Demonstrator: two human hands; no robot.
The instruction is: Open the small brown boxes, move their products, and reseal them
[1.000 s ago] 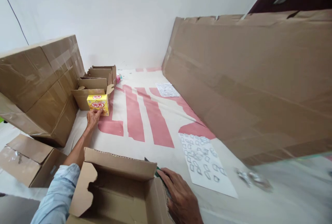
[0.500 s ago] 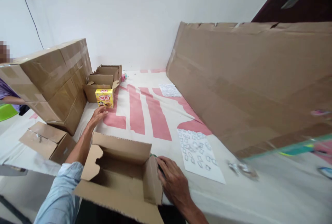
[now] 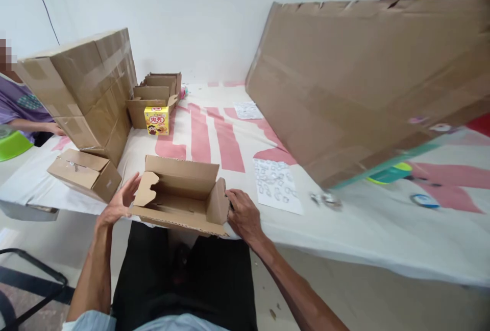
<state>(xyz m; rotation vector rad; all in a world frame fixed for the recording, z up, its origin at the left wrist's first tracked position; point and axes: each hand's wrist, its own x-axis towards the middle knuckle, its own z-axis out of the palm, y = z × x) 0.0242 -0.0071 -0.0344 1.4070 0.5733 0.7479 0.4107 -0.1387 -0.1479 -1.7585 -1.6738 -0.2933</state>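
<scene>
At the near edge of the tabletop [image 3: 325, 231] sat the open carton [image 3: 184, 203]. I had the right hand [image 3: 244, 214] gripping one end, left hand [image 3: 119, 204] fingers wide; one-sided support risked tipping.

An open carton [image 3: 180, 176] of plain brown corrugated cardboard sits at the near edge of the cloth-covered table [image 3: 344, 234], its long sides running roughly left to right. Its top gapes upward, showing the inside; the far panel rises upright, and the left end flap has a notched, curved outline.
</scene>
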